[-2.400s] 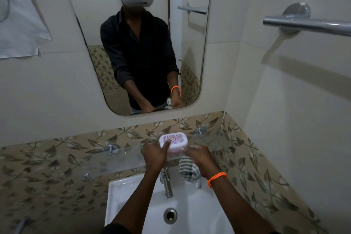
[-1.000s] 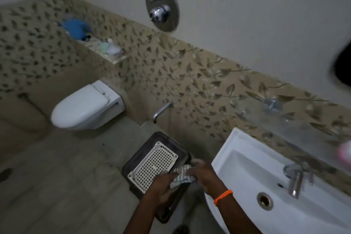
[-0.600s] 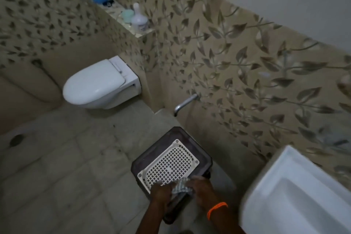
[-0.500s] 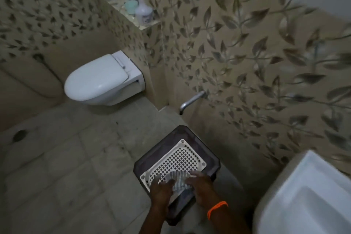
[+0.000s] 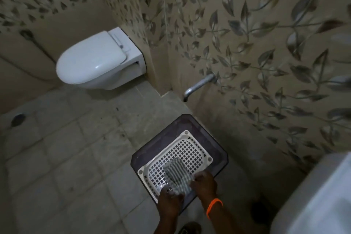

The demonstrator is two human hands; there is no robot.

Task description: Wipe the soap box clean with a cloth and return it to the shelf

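A grey-and-white striped cloth [image 5: 176, 174] lies folded in a white lattice basket [image 5: 187, 149] that sits on a dark stool [image 5: 214, 139] on the floor. My left hand [image 5: 170, 200] holds the cloth's near edge. My right hand [image 5: 204, 181], with an orange band on its wrist, grips the cloth's right side. The soap box and its shelf are out of view.
A white wall-hung toilet [image 5: 98, 61] stands at the back left. A metal spout [image 5: 197, 86] sticks out of the leaf-patterned wall above the stool. The white sink [image 5: 322, 201] edge fills the lower right. A floor drain [image 5: 18, 119] is at the far left.
The pink soap box was left on the glass shelf and the view swung down to the floor. Both hands carried the cloth down and spread it into the basket.
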